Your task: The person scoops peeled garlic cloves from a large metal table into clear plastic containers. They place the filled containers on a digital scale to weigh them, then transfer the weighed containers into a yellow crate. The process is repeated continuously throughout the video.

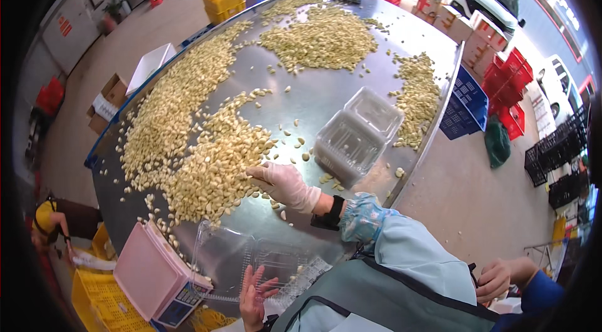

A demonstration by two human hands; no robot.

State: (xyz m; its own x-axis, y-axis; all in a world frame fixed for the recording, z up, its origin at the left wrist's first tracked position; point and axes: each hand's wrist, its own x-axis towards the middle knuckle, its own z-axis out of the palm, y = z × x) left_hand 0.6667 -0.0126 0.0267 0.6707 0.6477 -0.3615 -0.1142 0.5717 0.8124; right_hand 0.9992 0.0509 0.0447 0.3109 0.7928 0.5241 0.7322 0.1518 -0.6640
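My right hand, in a thin white glove, is at the right edge of a pile of peeled garlic cloves. Its fingers close on a brown flat object, mostly hidden by the hand. Low in the view, the fingers of my bare left hand are spread at the near edge of a clear plastic clamshell container. Whether they touch it is unclear. The clamshell lies open, with a few cloves near its right part. A stack of similar clamshells stands right of the pile on the metal table.
More garlic heaps cover the far and left table. A scale with a pink tray stands at the near left corner beside a yellow crate. One person bends at the left; another person's hand is at the right.
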